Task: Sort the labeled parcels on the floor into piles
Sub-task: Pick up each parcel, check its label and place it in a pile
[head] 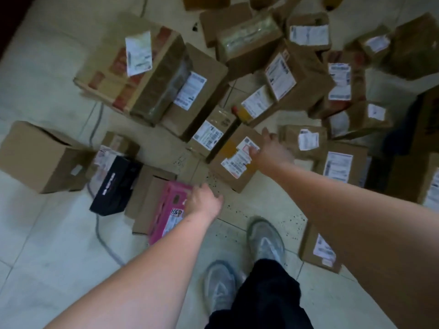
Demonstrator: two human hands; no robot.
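Pink box (166,207) – black box (114,184) – brown parcels (152,74), white labels (139,53)

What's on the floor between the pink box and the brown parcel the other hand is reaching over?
In the head view, only a flattened sheet of cardboard speckled with dark bits lies between the pink box and the brown parcel.

I see brown cardboard parcels (194,91) with white labels scattered across the tiled floor, some tilted, plus 1 pink parcel (166,210) beside 1 black parcel (114,186).
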